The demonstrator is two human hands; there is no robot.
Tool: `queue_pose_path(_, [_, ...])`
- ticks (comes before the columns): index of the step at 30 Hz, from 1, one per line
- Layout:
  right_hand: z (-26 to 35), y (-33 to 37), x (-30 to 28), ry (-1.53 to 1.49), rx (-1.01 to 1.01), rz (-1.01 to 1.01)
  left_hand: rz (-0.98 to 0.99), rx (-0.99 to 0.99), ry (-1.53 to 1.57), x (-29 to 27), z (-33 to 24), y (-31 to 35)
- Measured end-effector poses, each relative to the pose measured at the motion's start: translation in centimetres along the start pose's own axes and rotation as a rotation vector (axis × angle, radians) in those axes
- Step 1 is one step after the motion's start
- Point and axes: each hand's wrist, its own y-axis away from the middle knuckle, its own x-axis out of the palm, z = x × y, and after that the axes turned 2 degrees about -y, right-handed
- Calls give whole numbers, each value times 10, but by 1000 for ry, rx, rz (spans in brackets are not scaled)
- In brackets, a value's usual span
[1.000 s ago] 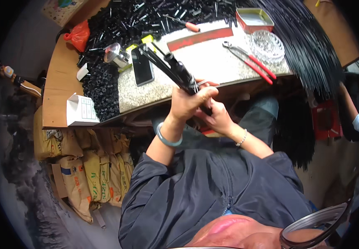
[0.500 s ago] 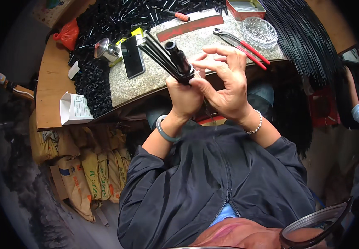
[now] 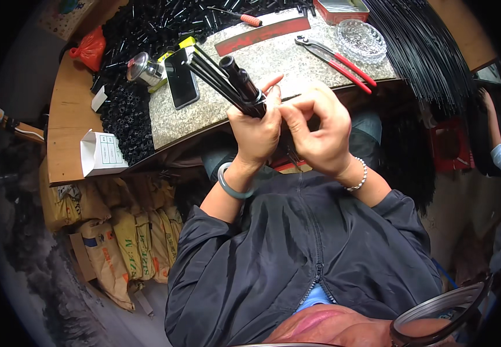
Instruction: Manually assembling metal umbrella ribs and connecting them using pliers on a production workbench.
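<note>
My left hand (image 3: 257,136) is closed around a black tube with several thin black rods (image 3: 236,84), which resembles an umbrella frame. The tube's upper end leans up and to the left. A thin pale strand or wire shows at the collar, near my left fingertips. Just right of the collar, my right hand (image 3: 323,130) pinches thumb and forefinger together; whatever lies between them is too small to make out. Beyond my hands on the stone-topped work surface (image 3: 227,121) lie red-handled pliers (image 3: 343,65) and a dark phone (image 3: 182,79).
Black tubes (image 3: 164,23) and small notched black parts (image 3: 126,115) are heaped at the left and back. A red-and-black strip (image 3: 262,36), screwdriver (image 3: 250,20), glass dish (image 3: 360,39) and red tin (image 3: 343,10) stand farther back. Long black rods (image 3: 418,52) lie right. A white box (image 3: 103,153) sits left.
My right hand has drawn its spread fingers into a pinch and shifted slightly right of the collar. My left hand keeps its hold; the tube and rods have moved slightly left.
</note>
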Motion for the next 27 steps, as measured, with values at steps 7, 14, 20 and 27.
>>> queue_pose_path(7, [-35,20,-13,-494,599,28,-17,-73,49,-15,-5,-2])
queue_pose_path(14, [-110,10,-88,971,36,40,30,-57,87,-27,-6,-5])
queue_pose_path(20, [-144,16,-78,1127,29,177,12,44,-39,-19,-2,-6])
queue_pose_path(27, [-106,15,-92,194,516,8,27,7,-40,-36,6,-6])
